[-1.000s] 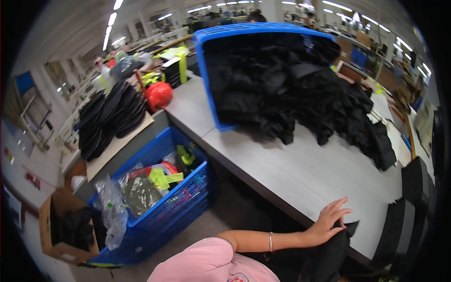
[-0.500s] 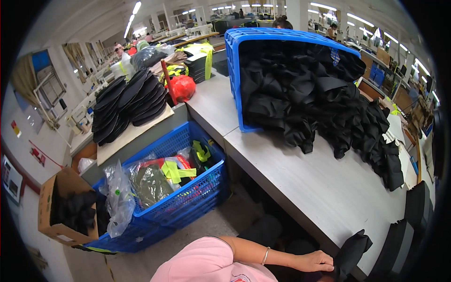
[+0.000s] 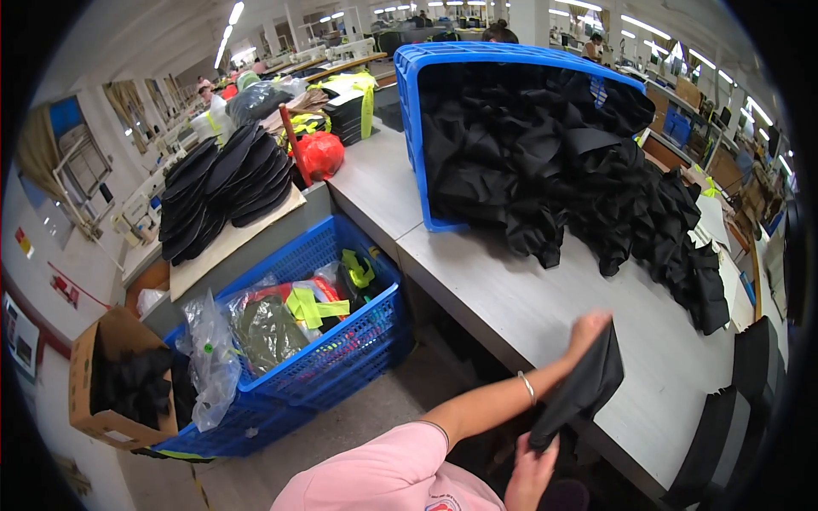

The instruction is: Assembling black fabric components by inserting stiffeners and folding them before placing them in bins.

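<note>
A black fabric piece is stretched slantwise between my two hands over the front edge of the table. My left hand, with a bracelet at its wrist, is closed on the upper end and slightly blurred. Lower down, my right hand grips the bottom end, its fingers partly behind the cloth. Beyond them, a heap of black fabric pieces spills from a tipped blue plastic crate onto the grey table.
Stacked black pieces line the table's right edge. To the left stand a blue basket of bagged goods and a cardboard box holding black cloth. Behind them are a pile of black panels and a red bag.
My left hand has moved up and away over the table, drawing the black fabric piece out lengthwise. My right hand has come into clear view at its lower end.
</note>
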Demonstrator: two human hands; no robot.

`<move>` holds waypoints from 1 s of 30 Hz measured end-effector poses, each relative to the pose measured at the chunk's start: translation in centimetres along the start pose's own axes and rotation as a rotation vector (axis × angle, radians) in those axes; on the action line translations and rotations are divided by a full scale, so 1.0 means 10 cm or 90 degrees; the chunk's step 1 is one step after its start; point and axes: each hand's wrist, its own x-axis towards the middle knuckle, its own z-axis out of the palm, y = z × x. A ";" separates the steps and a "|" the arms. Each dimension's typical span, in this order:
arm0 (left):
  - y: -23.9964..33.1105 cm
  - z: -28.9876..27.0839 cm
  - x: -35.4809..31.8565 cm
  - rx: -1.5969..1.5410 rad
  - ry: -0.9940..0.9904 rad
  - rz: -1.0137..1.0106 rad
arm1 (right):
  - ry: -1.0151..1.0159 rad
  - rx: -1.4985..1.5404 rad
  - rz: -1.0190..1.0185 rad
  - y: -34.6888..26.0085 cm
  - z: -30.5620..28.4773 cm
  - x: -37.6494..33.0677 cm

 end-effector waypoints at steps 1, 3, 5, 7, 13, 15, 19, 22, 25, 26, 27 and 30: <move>0.05 -0.09 0.14 -0.074 0.130 0.156 | -0.005 -0.003 0.129 -0.16 -0.08 -0.23; 0.11 -0.35 0.28 -0.104 0.065 0.131 | 0.023 0.203 0.130 -0.23 -0.22 -0.25; 0.23 -0.48 0.20 -0.359 -0.182 0.111 | 0.190 0.106 0.056 -0.29 -0.41 -0.18; 0.39 -0.45 -0.14 -0.390 -0.327 0.022 | 0.372 -0.195 0.029 -0.36 -0.57 -0.08; 0.80 -0.26 -1.15 -0.129 -0.613 0.177 | 0.335 -0.451 -0.134 -0.56 -0.68 0.32; 0.80 -0.31 -1.12 -0.146 -0.529 0.119 | 0.327 -0.402 -0.096 -0.66 -0.71 0.31; 0.58 -0.46 -1.01 -0.366 -0.535 -0.150 | 0.431 -0.254 -0.022 -0.79 -0.76 0.11; 0.39 -0.46 -1.32 -0.323 -0.764 -0.291 | 0.454 -0.468 -0.158 -0.82 -0.85 0.08; 0.24 -0.38 -1.75 -0.447 -0.975 -0.425 | 0.323 -0.542 -0.128 -0.64 -0.93 0.30; 0.20 -0.36 -1.87 -0.396 -1.006 -0.369 | 0.262 -0.499 -0.110 -0.49 -0.90 0.36; 0.18 -0.32 -1.95 -0.377 -1.008 -0.341 | 0.235 -0.474 -0.101 -0.31 -0.86 0.43; 0.16 -0.17 -2.15 -0.323 -0.927 -0.193 | 0.160 -0.326 0.007 0.39 -0.50 0.48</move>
